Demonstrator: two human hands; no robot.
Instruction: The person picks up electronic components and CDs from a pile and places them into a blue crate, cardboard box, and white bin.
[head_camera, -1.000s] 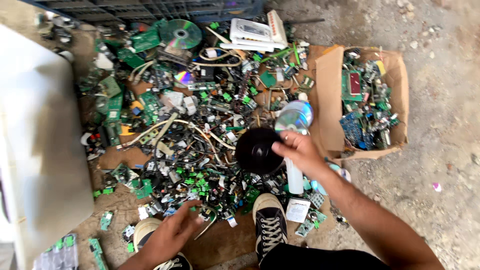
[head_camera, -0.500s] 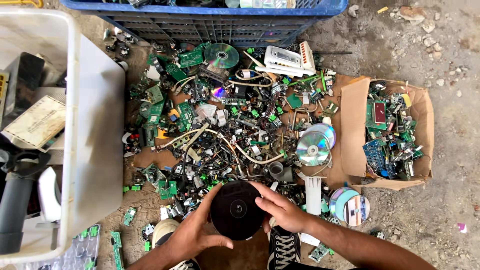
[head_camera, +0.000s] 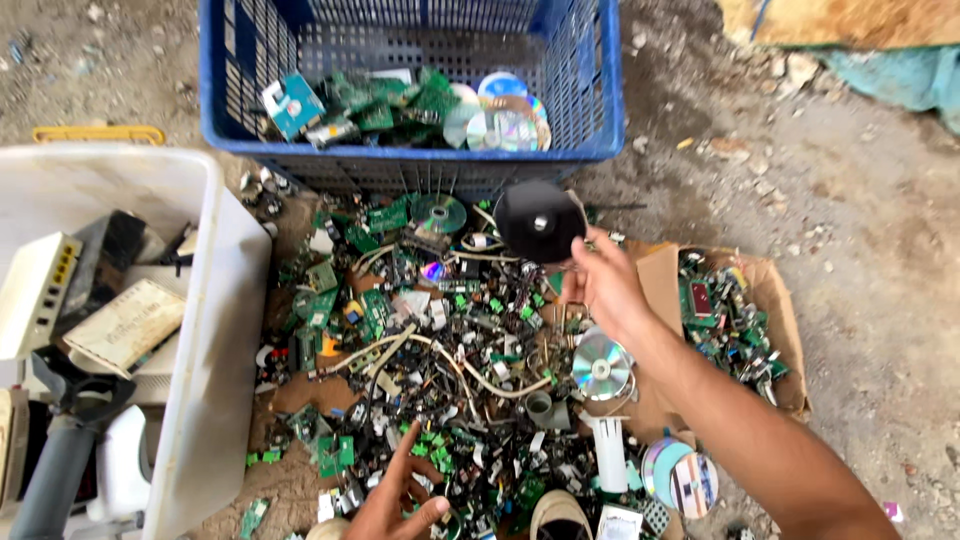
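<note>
Beyond the fingertips: blue slatted plastic crate (head_camera: 410, 80), near rim just past them, open room above its green boards and discs. Left of the fingers: white plastic tub (head_camera: 215, 330). Pinched at its edge by right hand (head_camera: 605, 285): round black plastic disc (head_camera: 538, 222). Left hand (head_camera: 395, 500) loosely spread on scrap, gripping nothing. Under the right wrist: shiny silver disc (head_camera: 600, 366).

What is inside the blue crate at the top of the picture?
Inside the blue crate lie green circuit boards, several shiny discs and a teal box-shaped part. They cover part of the crate's floor, so anything beneath them cannot be seen.
</note>
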